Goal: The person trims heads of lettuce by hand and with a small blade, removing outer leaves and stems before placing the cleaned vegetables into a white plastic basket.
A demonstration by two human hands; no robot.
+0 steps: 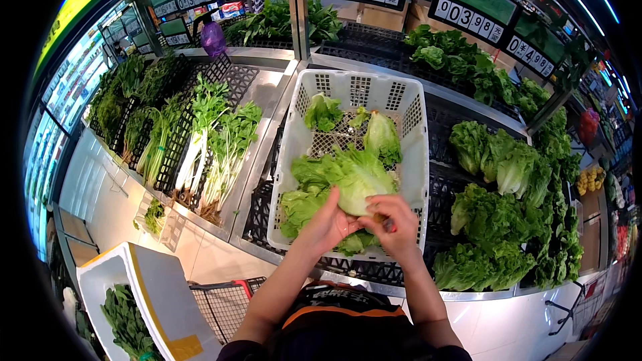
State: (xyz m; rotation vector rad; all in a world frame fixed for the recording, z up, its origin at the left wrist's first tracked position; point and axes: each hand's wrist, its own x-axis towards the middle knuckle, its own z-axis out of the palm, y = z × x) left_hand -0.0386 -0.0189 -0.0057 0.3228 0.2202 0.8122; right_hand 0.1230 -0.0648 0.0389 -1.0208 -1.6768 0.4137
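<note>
A head of green leaf lettuce rests in my left hand, its pale stem end towards me. My right hand is at that stem end, fingers curled around a small tool with a red end, mostly hidden; it may be a knife. Both hands are over the near part of a white plastic crate. Inside the crate, more leafy lettuce lies to the left. Another lettuce head and loose leaves lie farther back.
Lettuce heads fill the display at right. Celery and other greens lie on black racks at left. A metal post rises behind the crate. Below left are a foam box and a shopping cart.
</note>
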